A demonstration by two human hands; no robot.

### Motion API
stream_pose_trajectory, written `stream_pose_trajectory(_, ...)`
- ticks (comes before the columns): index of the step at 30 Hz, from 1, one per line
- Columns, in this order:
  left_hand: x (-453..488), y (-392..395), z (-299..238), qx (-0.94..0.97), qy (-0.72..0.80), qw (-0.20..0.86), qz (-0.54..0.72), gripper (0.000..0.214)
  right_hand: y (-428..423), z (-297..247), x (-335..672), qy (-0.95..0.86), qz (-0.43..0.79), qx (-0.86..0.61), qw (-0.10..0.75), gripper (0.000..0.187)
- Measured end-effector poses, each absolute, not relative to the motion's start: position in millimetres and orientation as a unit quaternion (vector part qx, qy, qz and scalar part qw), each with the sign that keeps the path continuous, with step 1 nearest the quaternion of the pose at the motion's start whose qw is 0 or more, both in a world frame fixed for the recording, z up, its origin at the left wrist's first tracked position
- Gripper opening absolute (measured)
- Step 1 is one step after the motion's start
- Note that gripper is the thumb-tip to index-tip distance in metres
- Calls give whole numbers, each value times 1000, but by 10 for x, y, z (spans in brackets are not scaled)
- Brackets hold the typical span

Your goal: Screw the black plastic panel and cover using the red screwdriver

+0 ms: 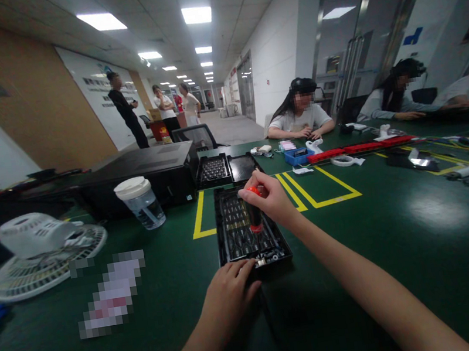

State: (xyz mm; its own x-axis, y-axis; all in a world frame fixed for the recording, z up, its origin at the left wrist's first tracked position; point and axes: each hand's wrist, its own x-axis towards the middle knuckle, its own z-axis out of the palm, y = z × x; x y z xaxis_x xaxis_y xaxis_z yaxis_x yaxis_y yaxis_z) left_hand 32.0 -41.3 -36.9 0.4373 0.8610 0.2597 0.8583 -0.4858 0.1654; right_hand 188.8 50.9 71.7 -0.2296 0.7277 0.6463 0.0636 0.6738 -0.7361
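A black tray [224, 224] of small parts lies on the green table [405, 243] just in front of me. My right hand [271, 199] is closed around a screwdriver [254, 217] with a red and black handle, held upright over the tray's middle. My left hand [228, 292] rests at the tray's near edge, fingers curled down and pinching something small I cannot make out. Yellow tape lines [312, 187] mark a box beyond the tray.
A second black tray [213, 171] and a black printer-like box [149, 171] stand behind. A lidded plastic cup [141, 202] and a white fan [41, 247] lie to the left. Seated people work at the far right side; others stand down the corridor.
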Motion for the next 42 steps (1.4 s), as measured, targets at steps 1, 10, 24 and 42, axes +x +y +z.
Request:
stream_pose_trajectory(1, 319, -412, -369, 847, 507, 4, 156, 39, 509, 714, 1885, -724, 296, -274, 560, 29)
stream_pose_trajectory(10, 319, -425, -333, 847, 510, 11, 150, 40, 481, 709, 1856, -710, 274, -285, 582, 32)
stream_pose_trajectory(24, 292, -414, -353, 840, 518, -9, 162, 42, 456, 668, 1797, -686, 274, -298, 605, 28)
stream_pose_trajectory(42, 208, -366, -279, 851, 511, 14, 121, 42, 510, 615, 1746, -633, 492, -173, 572, 27)
